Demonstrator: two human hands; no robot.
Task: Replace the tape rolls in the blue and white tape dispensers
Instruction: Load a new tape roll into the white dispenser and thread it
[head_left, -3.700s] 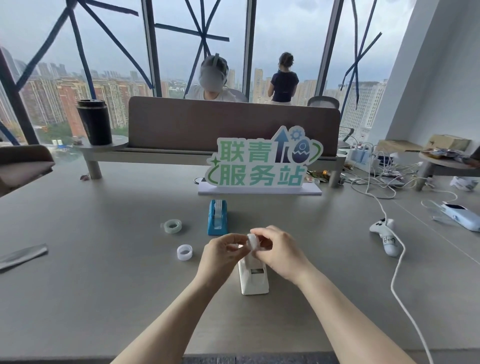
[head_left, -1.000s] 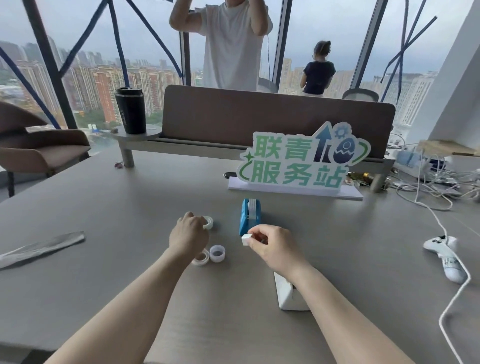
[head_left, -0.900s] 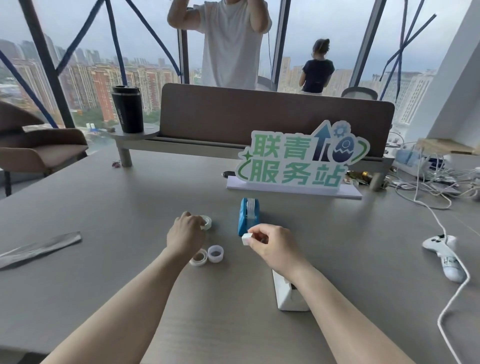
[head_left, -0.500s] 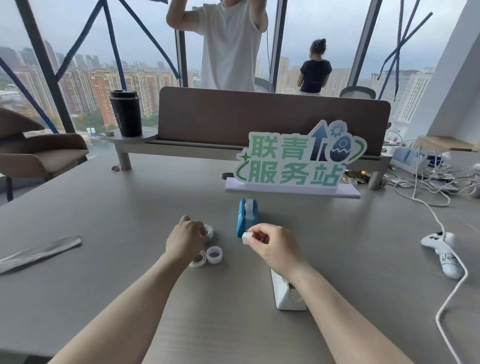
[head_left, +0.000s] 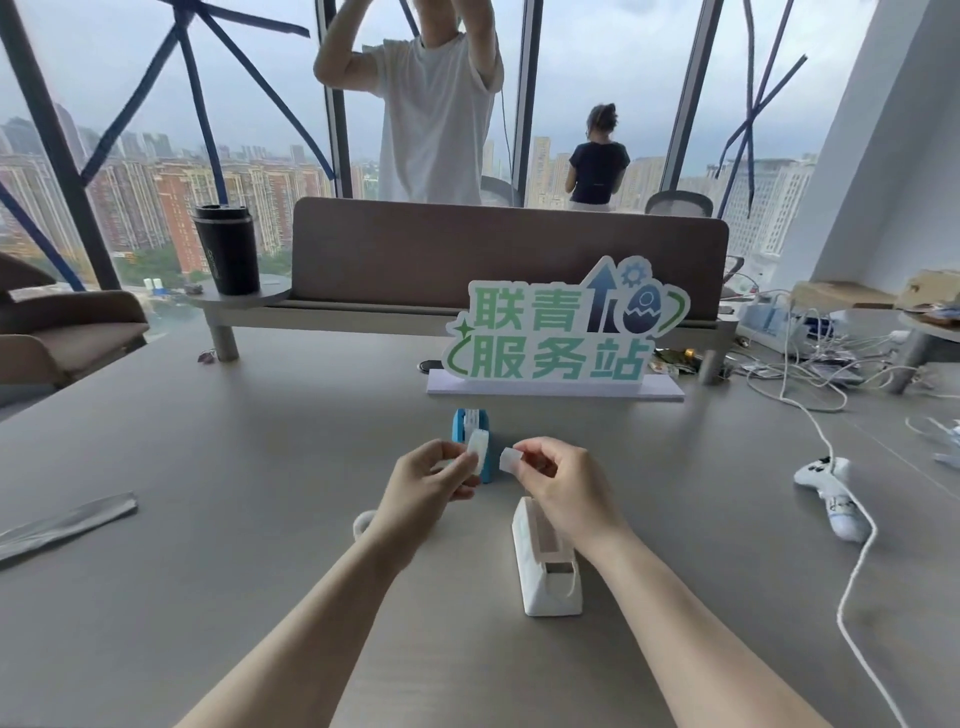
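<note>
head view, my left hand (head_left: 426, 486): raised above the grey table (head_left: 234, 545), fingers pinched on a tape roll (head_left: 477, 446) held on edge between thumb and fingertips.
head view, my right hand (head_left: 558, 480): raised beside the left, thumb and forefinger pinched on a small white core piece (head_left: 509, 460); the other fingers were curled in.
gap between the two pieces: the roll and the core piece were near each other but apart, both in the air.
white tape dispenser (head_left: 545, 564): stood on the table under my right wrist, its slot empty, cutter end toward me.
blue tape dispenser (head_left: 467, 441): stood farther away, partly behind the roll in my left hand, with a roll seated in it.
spare roll (head_left: 362, 521): lay on the table just left of my left wrist, mostly hidden by it.
green sign (head_left: 563, 332): stood on a white base behind the blue dispenser.
black tumbler (head_left: 227, 249): upright on a round shelf at the far left of the desk divider.
white game controller (head_left: 831, 491): lay on the table to the right, with a white cable running from it toward me.
silver strip (head_left: 62, 525): lay flat near the table's left edge.
people: one in a white t-shirt stood behind the divider with arms raised; another in a dark top stood at the window.
</note>
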